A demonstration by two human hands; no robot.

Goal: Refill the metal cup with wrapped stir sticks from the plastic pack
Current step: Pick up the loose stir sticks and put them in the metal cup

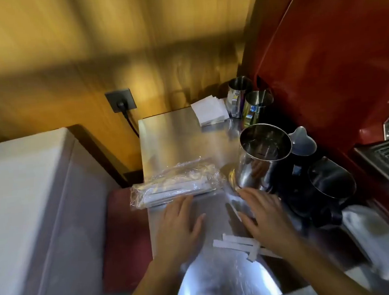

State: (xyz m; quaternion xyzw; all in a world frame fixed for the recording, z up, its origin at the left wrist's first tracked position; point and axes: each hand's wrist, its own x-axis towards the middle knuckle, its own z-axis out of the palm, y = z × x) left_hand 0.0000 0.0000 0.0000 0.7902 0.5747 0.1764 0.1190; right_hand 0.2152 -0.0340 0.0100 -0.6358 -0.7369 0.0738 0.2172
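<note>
Both hands flat & spread over the steel table, palms down, nothing in them. Left hand: fingers touching the near edge of the plastic pack, which lies crosswise w/ wrapped stir sticks inside. Right hand just beside the base of the big metal cup, upright, contents unclear. A few loose wrapped sticks lie under the right wrist. Napkins & two smaller steel cups at the back. Pic blurry.
</note>
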